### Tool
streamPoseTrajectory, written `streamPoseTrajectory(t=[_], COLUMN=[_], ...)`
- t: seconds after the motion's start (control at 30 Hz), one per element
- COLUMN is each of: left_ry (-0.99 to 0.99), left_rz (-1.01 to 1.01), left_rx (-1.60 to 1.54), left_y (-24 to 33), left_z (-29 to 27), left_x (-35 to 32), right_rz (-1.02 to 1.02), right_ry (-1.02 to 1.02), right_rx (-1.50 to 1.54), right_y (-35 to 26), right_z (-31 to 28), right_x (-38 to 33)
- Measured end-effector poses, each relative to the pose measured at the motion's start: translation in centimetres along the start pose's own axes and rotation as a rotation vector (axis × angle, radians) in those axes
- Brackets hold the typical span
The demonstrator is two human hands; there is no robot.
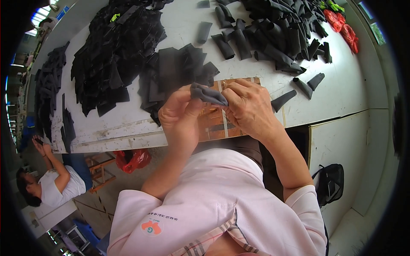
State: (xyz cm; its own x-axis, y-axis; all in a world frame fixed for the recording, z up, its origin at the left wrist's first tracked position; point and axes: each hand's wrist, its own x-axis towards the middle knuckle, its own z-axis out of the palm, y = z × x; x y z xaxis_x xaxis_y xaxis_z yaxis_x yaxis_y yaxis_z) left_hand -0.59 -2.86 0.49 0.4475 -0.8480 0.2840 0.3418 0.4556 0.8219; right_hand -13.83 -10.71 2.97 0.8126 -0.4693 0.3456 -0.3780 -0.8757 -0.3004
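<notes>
Right now both of my hands are raised just above the near edge of the bench (pixel 341 98), working one small dark grey fabric piece (pixel 208 94) between them. My left hand (pixel 181 115) is curled almost closed, thumb and fingertips pinching the left end of the piece. My right hand (pixel 250 106) is likewise nearly closed, its fingertips gripping the right end, so the piece spans the short gap between the two hands. It looks like a short sleeve or tube of stretchy cloth, partly rolled or folded; I cannot tell which way it is being turned.

Directly beneath my hands, at the near edge, lies a brown wooden board (pixel 222 123) with pale strips across it. Beyond it, toward the middle of the bench, sits a heap of flat black pieces (pixel 179 68), and a larger flat black pile (pixel 115 51) spreads toward the far left. Toward the far right corner is a mound of rolled dark tubes (pixel 273 30), with a few loose ones (pixel 309 83) lying near my right hand.

I judge I am midway through shaping or turning this single piece. The next move seems to call for a steady two-handed pinch and an even pull, so the cloth does not slip or twist.

To my lower left, another person (pixel 55 183) in a white top sits well apart from the bench.
</notes>
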Motion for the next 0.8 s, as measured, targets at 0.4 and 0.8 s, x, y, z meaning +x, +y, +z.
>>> streamPoseTrajectory(t=[0.4, 0.8], left_ry=[-0.360, -0.251], left_rz=[-0.239, -0.183], left_rx=[0.351, 0.156], left_y=[0.0, 0.1], left_z=[2.0, 1.5], left_x=[1.8, 1.0], right_rz=[0.144, 0.164], right_ry=[0.109, 0.001], right_rx=[0.451, 0.414], right_y=[2.0, 1.9], right_z=[6.0, 4.9], right_x=[-3.3, -2.4])
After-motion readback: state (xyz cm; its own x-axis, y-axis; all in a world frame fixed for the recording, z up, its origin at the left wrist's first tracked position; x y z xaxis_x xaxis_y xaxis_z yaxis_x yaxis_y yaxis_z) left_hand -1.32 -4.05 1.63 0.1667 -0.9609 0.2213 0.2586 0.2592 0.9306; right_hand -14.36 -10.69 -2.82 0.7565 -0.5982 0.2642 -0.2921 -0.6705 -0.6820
